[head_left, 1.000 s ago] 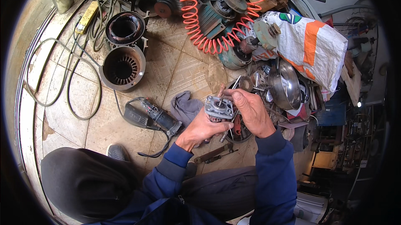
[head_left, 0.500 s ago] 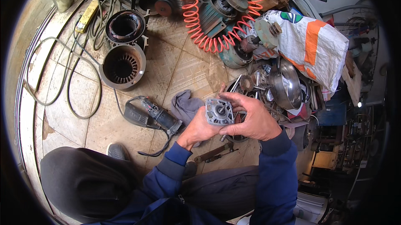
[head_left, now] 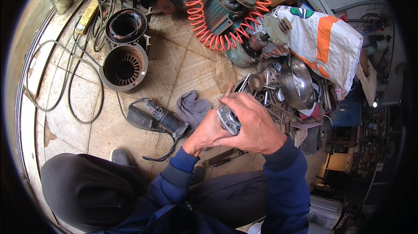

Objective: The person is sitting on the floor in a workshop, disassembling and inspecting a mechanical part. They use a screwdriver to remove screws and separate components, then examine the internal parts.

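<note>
Between my hands is a small grey metal motor housing (head_left: 227, 119) with a ribbed flange, tilted and partly hidden by fingers. My left hand (head_left: 207, 132) grips it from the lower left. My right hand (head_left: 252, 127) is wrapped over its top and right side, thumb low along it. Just beyond, a grey rag (head_left: 191, 105) lies on the floor, and left of that a dark power-tool body (head_left: 170, 121) with exposed innards and a cord. Behind my right hand is a heap of tools and metal bits (head_left: 257, 81).
Two motor stators (head_left: 124, 77) stand back left beside looped cables (head_left: 67, 73) and a yellow power strip (head_left: 87, 16). An orange coiled hose (head_left: 196, 12) crosses motors and parts at the back. Right are a woven sack (head_left: 331, 51) and a steel bowl (head_left: 298, 84). A long tool (head_left: 217, 160) lies near my knee.
My right hand has closed over the housing from the top and now covers much of it. The housing, whose flange and shaft faced up, is turned and tilted within my hands.
</note>
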The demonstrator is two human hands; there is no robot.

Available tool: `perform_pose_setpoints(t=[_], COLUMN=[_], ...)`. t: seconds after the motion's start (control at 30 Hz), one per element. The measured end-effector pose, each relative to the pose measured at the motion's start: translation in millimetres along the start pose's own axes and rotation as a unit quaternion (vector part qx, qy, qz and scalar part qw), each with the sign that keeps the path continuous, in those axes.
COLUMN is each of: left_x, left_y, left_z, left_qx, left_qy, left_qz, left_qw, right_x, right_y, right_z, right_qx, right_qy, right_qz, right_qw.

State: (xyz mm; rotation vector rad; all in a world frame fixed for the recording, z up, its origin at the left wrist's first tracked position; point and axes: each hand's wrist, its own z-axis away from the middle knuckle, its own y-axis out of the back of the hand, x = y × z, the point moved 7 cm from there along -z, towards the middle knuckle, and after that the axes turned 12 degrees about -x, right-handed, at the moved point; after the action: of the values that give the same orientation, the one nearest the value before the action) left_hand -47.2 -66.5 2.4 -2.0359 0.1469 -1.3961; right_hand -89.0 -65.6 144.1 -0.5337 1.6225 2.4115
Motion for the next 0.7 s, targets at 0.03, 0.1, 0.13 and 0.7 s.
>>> perform_pose_setpoints(t=[0.03,0.1,0.13,0.7], left_x=[8.4,18.5,21.3,47.7], left_y=[-4.3,-9.0,-9.9,-59.5], left_z=[-0.2,-0.9,-2.0,-6.3], left_qx=[-0.002,-0.009,-0.013,-0.131], left_qy=[-0.019,-0.039,-0.04,0.129], left_qz=[0.018,0.016,-0.006,0.146], left_qw=[1.0,0.999,0.999,0.972], right_x=[1.3,1.5,1.1,35.8], right_y=[0.2,2.3,3.7,32.5], right_z=[0.5,1.9,2.8,20.1], right_qx=[0.017,0.045,0.057,0.06], right_qy=[0.009,0.025,0.031,-0.033], right_qz=[0.002,0.001,-0.002,-0.175], right_qw=[1.0,0.999,0.998,0.982])
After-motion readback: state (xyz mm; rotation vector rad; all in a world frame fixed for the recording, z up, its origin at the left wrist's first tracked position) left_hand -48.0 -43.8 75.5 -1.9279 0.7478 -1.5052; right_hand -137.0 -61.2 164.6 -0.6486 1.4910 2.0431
